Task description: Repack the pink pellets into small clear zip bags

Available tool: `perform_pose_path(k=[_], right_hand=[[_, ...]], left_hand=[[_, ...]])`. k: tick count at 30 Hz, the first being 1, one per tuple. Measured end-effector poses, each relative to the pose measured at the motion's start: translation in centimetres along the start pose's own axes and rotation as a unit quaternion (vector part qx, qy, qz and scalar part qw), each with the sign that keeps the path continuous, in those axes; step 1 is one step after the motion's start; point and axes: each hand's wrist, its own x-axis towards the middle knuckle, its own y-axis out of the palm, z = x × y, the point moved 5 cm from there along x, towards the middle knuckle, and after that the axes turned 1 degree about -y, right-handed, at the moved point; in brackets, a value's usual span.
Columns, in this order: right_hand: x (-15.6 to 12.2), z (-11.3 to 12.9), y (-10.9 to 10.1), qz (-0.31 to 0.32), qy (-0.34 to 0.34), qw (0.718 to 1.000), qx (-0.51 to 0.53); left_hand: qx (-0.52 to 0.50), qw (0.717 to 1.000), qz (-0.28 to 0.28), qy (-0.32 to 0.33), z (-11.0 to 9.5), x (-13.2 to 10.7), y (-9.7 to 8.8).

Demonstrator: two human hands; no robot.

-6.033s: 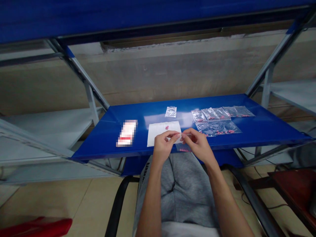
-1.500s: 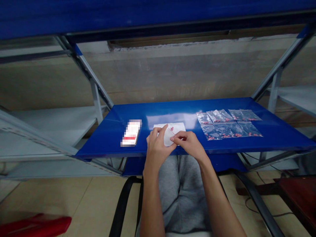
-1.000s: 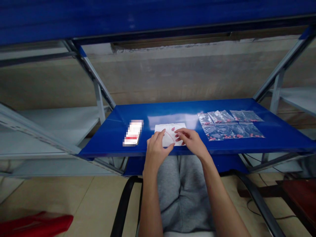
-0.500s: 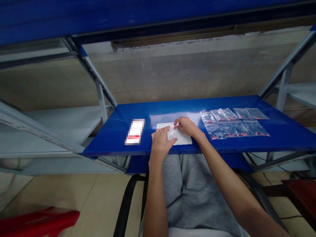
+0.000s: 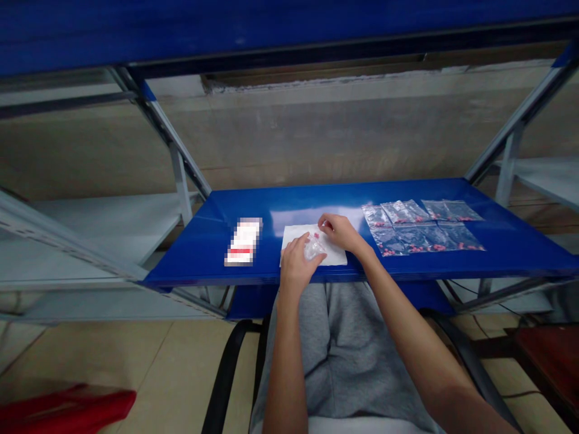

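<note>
Small clear zip bag [image 5: 313, 248] sitting on the white paper sheet [image 5: 333, 258], left hand [image 5: 297, 265] draped over it, can't tell how tight the grip is. Right hand [image 5: 335, 232] curled narrow at the sheet's far side, right by loose pink tablets [image 5: 316, 235]. Just right of the sheet, a bunch of zip bags [image 5: 420, 230], pink tablets in each.

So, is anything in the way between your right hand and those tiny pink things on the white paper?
Nothing visible is in the way. The right hand sits right beside the pink pieces on the white paper, with only bare paper between. The small clear bag, under the left hand, lies nearer the person.
</note>
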Motion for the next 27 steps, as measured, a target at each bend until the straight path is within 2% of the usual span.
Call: perform_pose_path(k=[4, 7, 10, 14, 18, 21, 24, 27], right_hand=[[-1.8, 0.2, -0.5, -0.037, 0.021, 0.994, 0.097], [-3.1, 1.2, 0.0, -0.015, 0.000, 0.986, 0.168], [-3.7, 2.5, 0.4, 0.011, -0.026, 0.980, 0.196], [-3.8, 3.5, 0.2, 0.032, -0.044, 0.980, 0.193], [-3.5, 3.5, -0.4, 0.033, -0.054, 0.979, 0.192], [-2.8, 2.5, -0.6, 0.013, -0.024, 0.987, 0.160], [-1.9, 1.2, -0.6, -0.018, 0.030, 0.996, 0.077], [-1.2, 0.8, 0.0, -0.020, 0.043, 0.999, 0.019]], left_hand=[[-0.006, 1.000, -0.008, 0.007, 0.0, -0.2, -0.2], [-0.005, 0.999, -0.027, 0.031, -0.2, -0.5, -0.6], [0.003, 0.998, -0.027, 0.054, -0.5, -0.8, -0.9], [-0.006, 0.998, -0.016, 0.054, -0.7, -1.1, -1.5], [-0.040, 0.997, -0.017, 0.062, -0.7, -1.3, -1.7], [-0.038, 0.997, -0.028, 0.065, -0.4, -1.3, -1.5], [-0.024, 0.996, -0.039, 0.072, -0.1, -1.4, -1.5], [-0.020, 0.996, -0.040, 0.079, 0.0, -1.5, -1.6]])
